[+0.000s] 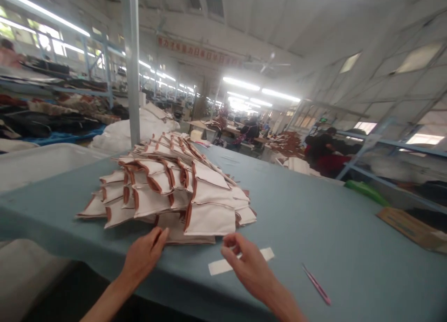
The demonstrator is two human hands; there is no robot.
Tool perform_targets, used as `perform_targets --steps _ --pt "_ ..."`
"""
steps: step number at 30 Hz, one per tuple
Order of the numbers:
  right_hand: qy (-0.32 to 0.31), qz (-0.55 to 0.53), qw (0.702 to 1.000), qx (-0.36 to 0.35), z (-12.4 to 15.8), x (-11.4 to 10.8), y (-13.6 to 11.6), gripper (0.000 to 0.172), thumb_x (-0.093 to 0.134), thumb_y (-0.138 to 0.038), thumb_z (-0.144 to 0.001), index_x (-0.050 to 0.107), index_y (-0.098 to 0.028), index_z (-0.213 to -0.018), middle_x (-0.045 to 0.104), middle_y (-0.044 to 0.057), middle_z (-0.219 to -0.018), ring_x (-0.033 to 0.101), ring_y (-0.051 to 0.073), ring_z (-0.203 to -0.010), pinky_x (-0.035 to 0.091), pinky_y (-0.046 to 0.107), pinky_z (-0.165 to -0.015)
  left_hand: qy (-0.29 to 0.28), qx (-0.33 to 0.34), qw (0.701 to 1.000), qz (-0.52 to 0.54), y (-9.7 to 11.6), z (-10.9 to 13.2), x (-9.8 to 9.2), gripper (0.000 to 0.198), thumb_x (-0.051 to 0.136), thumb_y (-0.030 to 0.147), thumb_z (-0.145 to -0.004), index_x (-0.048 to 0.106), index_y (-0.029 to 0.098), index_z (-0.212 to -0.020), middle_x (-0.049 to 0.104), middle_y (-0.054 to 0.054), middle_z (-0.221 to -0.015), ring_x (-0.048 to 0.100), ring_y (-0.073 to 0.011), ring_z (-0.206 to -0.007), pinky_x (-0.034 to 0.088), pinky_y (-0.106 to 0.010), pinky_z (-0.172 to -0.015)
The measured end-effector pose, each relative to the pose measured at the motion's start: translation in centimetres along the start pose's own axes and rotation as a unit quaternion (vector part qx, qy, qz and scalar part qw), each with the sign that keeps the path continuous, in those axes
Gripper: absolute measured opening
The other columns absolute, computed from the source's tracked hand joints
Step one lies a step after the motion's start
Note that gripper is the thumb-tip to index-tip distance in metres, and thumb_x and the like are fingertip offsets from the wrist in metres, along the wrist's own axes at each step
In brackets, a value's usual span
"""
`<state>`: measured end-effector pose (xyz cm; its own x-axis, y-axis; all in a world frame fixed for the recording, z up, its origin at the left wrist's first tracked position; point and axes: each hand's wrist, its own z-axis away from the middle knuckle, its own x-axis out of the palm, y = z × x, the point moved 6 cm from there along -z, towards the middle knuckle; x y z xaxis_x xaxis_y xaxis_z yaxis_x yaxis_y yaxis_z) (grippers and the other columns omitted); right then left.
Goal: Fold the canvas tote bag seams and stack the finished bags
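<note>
A heap of cream fabric pieces (213, 191) with brown edges is stacked in overlapping layers on the blue-green table (314, 219). At the heap's near side, my left hand (146, 250) has its fingers closed at the left edge of the lowest cream fabric piece (190, 239); its fingertips are partly hidden. My right hand (249, 264) is just off that piece's right corner, fingers curved, thumb and forefinger slightly apart, nothing visible between them. Beneath the right hand lies a white strip (220, 266), partly covered. Pink thread snips (317, 285) lie to the right.
A metal post (131, 70) rises behind the heap. To the left stands a white bin (52, 164). A cardboard box (412, 226) and a green item (366, 191) lie along the right edge. A person (324, 147) sits farther back, among other work tables.
</note>
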<state>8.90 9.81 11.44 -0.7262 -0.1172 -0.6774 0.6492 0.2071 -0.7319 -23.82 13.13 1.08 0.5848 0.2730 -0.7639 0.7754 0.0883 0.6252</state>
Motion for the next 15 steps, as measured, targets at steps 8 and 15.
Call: perform_targets --steps 8,15 --pt "0.065 0.134 0.982 -0.115 -18.1 -3.2 -4.5 0.043 0.078 -0.022 -0.101 0.069 -0.021 -0.143 0.077 0.015 -0.147 0.077 0.03 -0.122 0.056 0.049 -0.111 0.011 -0.015 0.997 -0.073 -0.8 0.3 2.4 0.037 0.052 0.04 -0.115 0.081 0.028 -0.095 0.088 -0.008 -0.084 0.088 -0.0365 -0.089 0.051 -0.035 -0.07" --pt "0.053 0.19 0.965 -0.171 -21.8 1.6 -4.8 0.027 0.077 -0.039 -0.113 0.077 -0.02 -0.133 0.076 0.011 -0.14 0.076 0.029 -0.123 0.067 0.051 -0.107 0.021 -0.011 0.996 -0.084 -0.9 0.6 2.7 0.037 0.049 0.038 -0.111 0.081 0.03 -0.096 0.09 -0.008 -0.085 0.087 -0.0346 -0.088 0.047 -0.033 -0.069"
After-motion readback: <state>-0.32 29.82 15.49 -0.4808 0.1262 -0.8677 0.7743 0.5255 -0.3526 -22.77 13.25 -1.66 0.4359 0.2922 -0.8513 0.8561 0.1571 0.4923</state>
